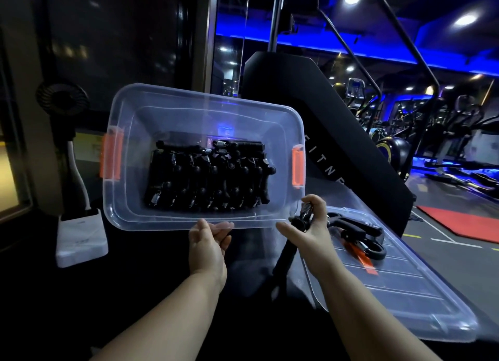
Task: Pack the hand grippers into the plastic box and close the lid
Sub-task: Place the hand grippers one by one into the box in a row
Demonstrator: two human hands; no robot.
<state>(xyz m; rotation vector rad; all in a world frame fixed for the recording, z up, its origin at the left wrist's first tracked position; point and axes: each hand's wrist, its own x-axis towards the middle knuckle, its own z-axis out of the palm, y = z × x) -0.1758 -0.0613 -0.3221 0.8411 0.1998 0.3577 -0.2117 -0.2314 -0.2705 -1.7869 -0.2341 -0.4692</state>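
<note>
While the right hand (310, 232) clamps its grip round a black hand gripper with a steel spring (301, 220), the left hand (209, 246) pinches the near rim of the tilted clear plastic box (135, 117), lined with packed grippers (208, 177). Packing looks midway: drop this one in, then clear the loose grippers (356, 234) off the clear flat lid (391, 287).

Left hand (208, 246) tips up the clear box (151, 112) by its near rim, grippers (208, 175) piled inside. Right hand (307, 225) grips another hand gripper (302, 217); lid (405, 293) lies lower right.
</note>
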